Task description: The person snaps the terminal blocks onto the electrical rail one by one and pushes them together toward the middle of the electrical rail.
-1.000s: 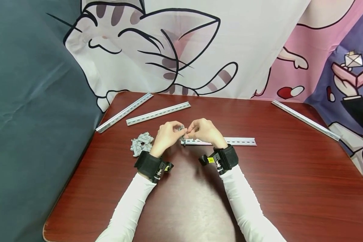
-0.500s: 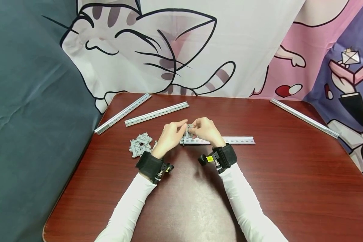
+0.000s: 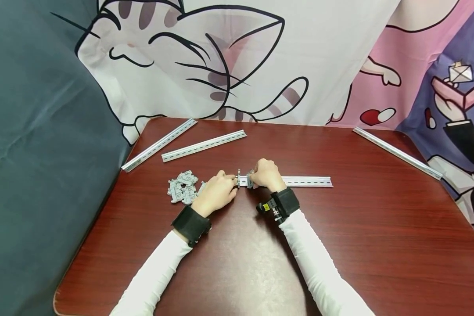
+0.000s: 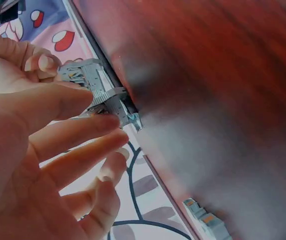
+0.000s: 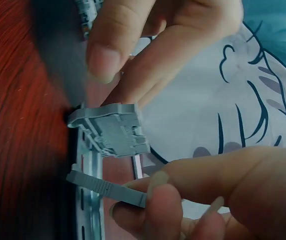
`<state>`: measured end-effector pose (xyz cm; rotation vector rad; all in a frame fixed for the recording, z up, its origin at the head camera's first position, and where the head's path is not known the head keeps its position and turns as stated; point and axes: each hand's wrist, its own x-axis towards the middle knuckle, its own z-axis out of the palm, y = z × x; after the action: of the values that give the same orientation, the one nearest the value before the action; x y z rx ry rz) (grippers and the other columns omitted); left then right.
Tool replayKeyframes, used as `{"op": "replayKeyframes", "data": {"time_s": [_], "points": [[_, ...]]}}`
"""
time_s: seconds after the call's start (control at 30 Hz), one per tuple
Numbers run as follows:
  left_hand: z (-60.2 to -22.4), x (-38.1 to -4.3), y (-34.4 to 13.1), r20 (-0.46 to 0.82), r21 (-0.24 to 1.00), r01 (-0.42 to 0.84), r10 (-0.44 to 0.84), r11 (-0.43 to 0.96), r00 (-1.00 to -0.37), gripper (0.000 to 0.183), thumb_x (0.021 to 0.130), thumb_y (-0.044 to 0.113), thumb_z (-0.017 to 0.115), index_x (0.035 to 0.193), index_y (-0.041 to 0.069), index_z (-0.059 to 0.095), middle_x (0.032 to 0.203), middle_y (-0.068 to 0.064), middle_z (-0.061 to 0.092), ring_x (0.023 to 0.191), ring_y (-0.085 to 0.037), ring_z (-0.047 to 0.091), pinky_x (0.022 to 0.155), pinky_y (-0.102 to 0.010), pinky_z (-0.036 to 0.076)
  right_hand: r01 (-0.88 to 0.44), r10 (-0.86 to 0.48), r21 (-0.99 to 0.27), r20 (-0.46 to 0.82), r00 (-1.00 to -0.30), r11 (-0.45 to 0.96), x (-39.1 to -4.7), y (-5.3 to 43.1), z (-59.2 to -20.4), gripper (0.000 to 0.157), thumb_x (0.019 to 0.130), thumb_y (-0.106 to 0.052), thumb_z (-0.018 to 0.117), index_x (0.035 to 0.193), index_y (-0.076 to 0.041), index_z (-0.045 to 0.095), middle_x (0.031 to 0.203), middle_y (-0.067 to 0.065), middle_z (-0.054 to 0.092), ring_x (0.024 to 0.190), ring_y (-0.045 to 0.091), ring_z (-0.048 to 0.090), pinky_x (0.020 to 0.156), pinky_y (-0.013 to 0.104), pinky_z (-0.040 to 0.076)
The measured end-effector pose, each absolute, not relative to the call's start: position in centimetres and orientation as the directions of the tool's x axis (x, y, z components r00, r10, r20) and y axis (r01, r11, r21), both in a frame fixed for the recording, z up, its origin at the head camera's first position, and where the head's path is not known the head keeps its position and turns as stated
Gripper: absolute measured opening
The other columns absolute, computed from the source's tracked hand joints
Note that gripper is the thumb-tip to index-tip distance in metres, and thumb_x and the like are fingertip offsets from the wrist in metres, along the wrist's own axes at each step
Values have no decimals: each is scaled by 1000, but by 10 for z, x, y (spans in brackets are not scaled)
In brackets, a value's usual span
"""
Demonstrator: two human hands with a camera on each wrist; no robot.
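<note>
A slotted metal DIN rail (image 3: 308, 181) lies across the middle of the table. One grey terminal block (image 5: 116, 131) stands upright on it near its left end. My left hand (image 3: 215, 193) is beside that block, fingertips at its outer side, thumb apart from the fingers. With thumb and fingers my right hand (image 3: 266, 173) pinches a second grey terminal block (image 5: 105, 187), a short gap to the right of the first. In the right wrist view this block's lower end overlaps the rail. The left wrist view shows both blocks partly covered by the left fingers.
A pile of grey terminal blocks (image 3: 183, 186) lies left of the left hand. Two more rails, a slanted one (image 3: 159, 145) and a shorter-looking one (image 3: 203, 145), lie at the back left. Another rail (image 3: 396, 152) lies at the back right. A printed curtain (image 3: 324, 66) hangs behind the table.
The right hand has brought its terminal block down to the rail from above it. The left hand has let go of that block and moved down and left to the first block.
</note>
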<state>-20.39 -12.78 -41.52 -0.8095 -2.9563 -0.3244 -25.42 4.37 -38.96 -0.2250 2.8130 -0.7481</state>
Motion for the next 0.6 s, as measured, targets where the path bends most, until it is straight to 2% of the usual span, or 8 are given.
{"op": "replayKeyframes", "data": {"time_s": [0.13, 0.37, 0.6], "points": [[-413, -201, -126, 23, 166, 501, 505, 849, -863, 20, 93, 18, 62, 103, 3, 71, 132, -16, 60, 102, -35, 55, 80, -45, 51, -106, -199, -485, -144, -969, 868, -254, 40, -391, 27, 80, -16, 65, 54, -10, 68, 47, -1, 63, 64, 22, 69, 73, 35, 55], [-413, -198, -127, -154, 150, 483, 503, 863, -850, 51, 94, 23, 61, 136, -4, 51, 141, -15, 52, 120, -36, 46, 92, -48, 46, -94, -179, -455, -148, -973, 885, -253, 31, -396, 26, 82, -21, 68, 58, -11, 70, 48, -1, 64, 60, 22, 67, 72, 37, 54], [-413, -199, -128, -169, 158, 475, 498, 866, -850, 52, 95, 23, 58, 139, -3, 48, 145, -13, 48, 124, -35, 43, 95, -49, 43, -112, -207, -468, -158, -966, 877, -256, 28, -401, 34, 86, -25, 65, 55, -13, 63, 47, -2, 60, 59, 19, 63, 75, 36, 52]]}}
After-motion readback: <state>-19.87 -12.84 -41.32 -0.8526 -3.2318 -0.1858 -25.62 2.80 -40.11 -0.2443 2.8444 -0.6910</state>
